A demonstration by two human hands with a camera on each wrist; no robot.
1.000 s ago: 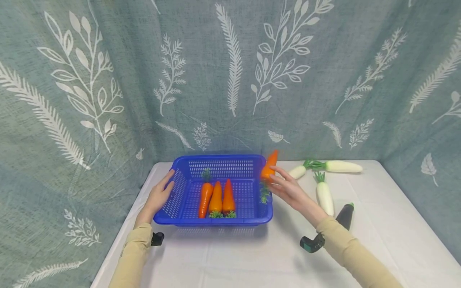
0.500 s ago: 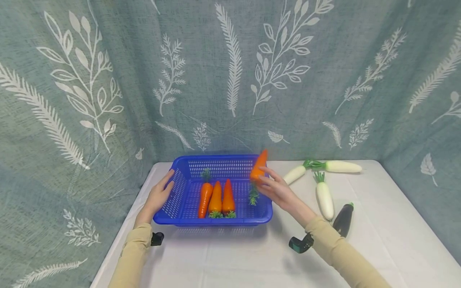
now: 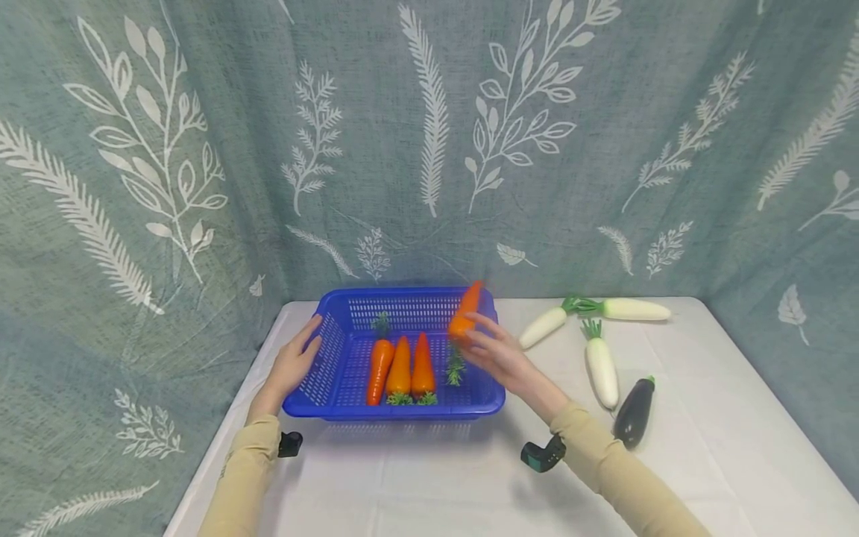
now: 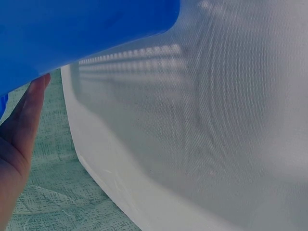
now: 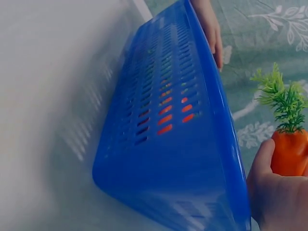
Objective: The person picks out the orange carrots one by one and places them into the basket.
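My right hand pinches an orange carrot by its thick end above the right part of a blue plastic basket. The carrot's tip points up and away, and its green leaves hang toward me. In the right wrist view the thumb presses the carrot just below its leaves. My left hand rests against the basket's left side with straight fingers. Inside lie three more carrots side by side: a left one, a middle one and a right one.
On the white table, right of the basket, lie three white radishes: one at the back, one nearer the basket and one in front. A dark eggplant lies beside them. A patterned curtain hangs behind.
My right hand has carried the carrot left, from the basket's right rim to over its inside. The left hand, the basket and the carrots in it have stayed in place.
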